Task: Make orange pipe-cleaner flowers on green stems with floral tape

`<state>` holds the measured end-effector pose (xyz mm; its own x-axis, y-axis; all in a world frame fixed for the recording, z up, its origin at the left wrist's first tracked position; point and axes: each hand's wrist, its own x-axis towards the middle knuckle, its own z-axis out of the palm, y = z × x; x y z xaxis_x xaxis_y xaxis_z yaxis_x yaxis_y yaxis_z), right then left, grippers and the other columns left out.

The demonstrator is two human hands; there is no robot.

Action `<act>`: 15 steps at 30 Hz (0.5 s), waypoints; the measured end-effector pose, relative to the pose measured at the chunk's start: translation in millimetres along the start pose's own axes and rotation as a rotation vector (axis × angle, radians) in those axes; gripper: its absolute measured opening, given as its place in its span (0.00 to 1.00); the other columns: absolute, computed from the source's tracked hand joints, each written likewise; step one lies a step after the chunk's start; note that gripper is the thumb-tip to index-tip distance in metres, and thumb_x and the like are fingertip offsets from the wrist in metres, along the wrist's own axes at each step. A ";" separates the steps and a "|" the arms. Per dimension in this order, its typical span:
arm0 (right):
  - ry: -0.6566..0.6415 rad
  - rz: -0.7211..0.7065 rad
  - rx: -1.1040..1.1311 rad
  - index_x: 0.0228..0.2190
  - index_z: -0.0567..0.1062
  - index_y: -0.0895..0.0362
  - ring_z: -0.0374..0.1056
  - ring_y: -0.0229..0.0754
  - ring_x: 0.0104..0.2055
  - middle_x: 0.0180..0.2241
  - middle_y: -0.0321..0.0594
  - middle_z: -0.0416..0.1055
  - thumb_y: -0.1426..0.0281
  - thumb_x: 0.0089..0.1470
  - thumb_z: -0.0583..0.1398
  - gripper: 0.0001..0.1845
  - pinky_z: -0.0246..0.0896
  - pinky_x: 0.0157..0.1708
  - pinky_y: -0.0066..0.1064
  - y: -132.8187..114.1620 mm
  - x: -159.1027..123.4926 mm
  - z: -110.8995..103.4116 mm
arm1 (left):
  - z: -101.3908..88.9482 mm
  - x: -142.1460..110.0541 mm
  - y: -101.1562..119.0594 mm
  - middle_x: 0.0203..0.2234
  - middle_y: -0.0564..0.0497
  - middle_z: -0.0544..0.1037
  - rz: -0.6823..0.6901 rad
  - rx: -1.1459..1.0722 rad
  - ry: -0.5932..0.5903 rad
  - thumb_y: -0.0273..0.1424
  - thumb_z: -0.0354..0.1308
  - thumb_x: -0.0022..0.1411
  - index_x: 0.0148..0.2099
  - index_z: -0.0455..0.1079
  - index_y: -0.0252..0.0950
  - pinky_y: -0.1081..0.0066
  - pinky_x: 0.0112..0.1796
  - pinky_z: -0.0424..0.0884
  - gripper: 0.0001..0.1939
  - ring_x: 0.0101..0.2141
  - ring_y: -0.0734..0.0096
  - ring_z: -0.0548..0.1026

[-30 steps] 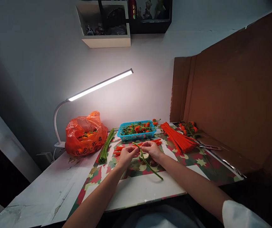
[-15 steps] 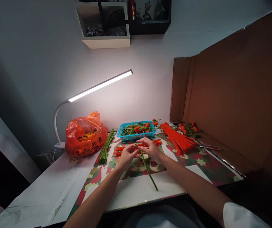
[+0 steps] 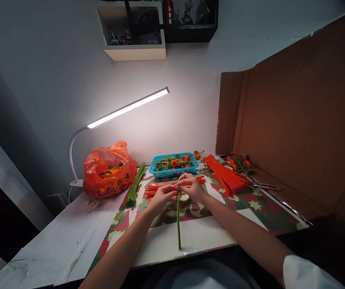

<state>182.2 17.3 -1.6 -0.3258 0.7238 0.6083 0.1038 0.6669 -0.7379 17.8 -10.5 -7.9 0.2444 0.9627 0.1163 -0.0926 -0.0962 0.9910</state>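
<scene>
A green pipe cleaner (image 3: 178, 224) hangs down toward me from the pinched fingertips of both hands. My left hand (image 3: 163, 196) grips its upper end from the left, while my right hand (image 3: 192, 188) closes on the same spot from the right. The fingers cover whatever is at that upper end. Just behind the hands lie loose orange-red pipe cleaners (image 3: 153, 188) in a low pile. Partly hidden under my right hand is a small pale roll (image 3: 185, 198), perhaps tape, on the patterned cover.
A blue basket (image 3: 168, 174) with orange flowers stands behind. To the left are a green pipe cleaner bundle (image 3: 134, 188), an orange plastic bag (image 3: 92, 176) and a lamp (image 3: 127, 107). To the right lie a red bundle (image 3: 228, 174), pink-handled scissors (image 3: 268, 186) and a cardboard wall (image 3: 295, 120).
The green pipe cleaner's lower end has swung left, so it now points almost straight toward me. Both hands stay together, with their fingertips closer around its upper end.
</scene>
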 end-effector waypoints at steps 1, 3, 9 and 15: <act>0.016 -0.002 -0.003 0.24 0.80 0.50 0.60 0.45 0.39 0.31 0.40 0.67 0.57 0.47 0.63 0.11 0.53 0.44 0.39 0.5 -0.1 0.5 | 0.3 -0.6 0.5 0.31 0.48 0.77 0.004 0.022 -0.023 0.35 0.68 0.44 0.35 0.75 0.33 0.75 0.30 0.70 0.15 0.30 0.72 0.73; 0.030 0.001 0.005 0.23 0.80 0.50 0.59 0.45 0.38 0.30 0.40 0.68 0.57 0.46 0.64 0.11 0.53 0.43 0.39 1.0 -0.4 1.4 | 0.7 -1.3 1.5 0.30 0.48 0.77 0.017 0.069 -0.043 0.37 0.68 0.44 0.35 0.75 0.32 0.75 0.28 0.69 0.16 0.29 0.72 0.73; -0.031 0.009 0.010 0.21 0.79 0.52 0.60 0.45 0.40 0.30 0.40 0.68 0.59 0.46 0.63 0.11 0.52 0.45 0.39 -0.7 -0.7 0.9 | 2.1 -0.2 4.0 0.26 0.48 0.75 0.059 0.159 0.025 0.41 0.66 0.45 0.32 0.74 0.31 0.76 0.24 0.69 0.18 0.28 0.70 0.73; 0.064 0.094 0.058 0.35 0.77 0.52 0.63 0.41 0.37 0.35 0.38 0.67 0.68 0.48 0.60 0.10 0.58 0.40 0.34 10.5 0.5 -2.2 | 0.0 3.9 -1.2 0.24 0.50 0.74 0.100 0.173 0.146 0.43 0.65 0.45 0.30 0.71 0.32 0.75 0.23 0.70 0.18 0.26 0.70 0.72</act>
<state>185.2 25.0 -8.4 -0.2562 0.7940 0.5513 0.0757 0.5851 -0.8074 18.8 -6.7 -8.6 0.0994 0.9713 0.2160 0.0604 -0.2225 0.9731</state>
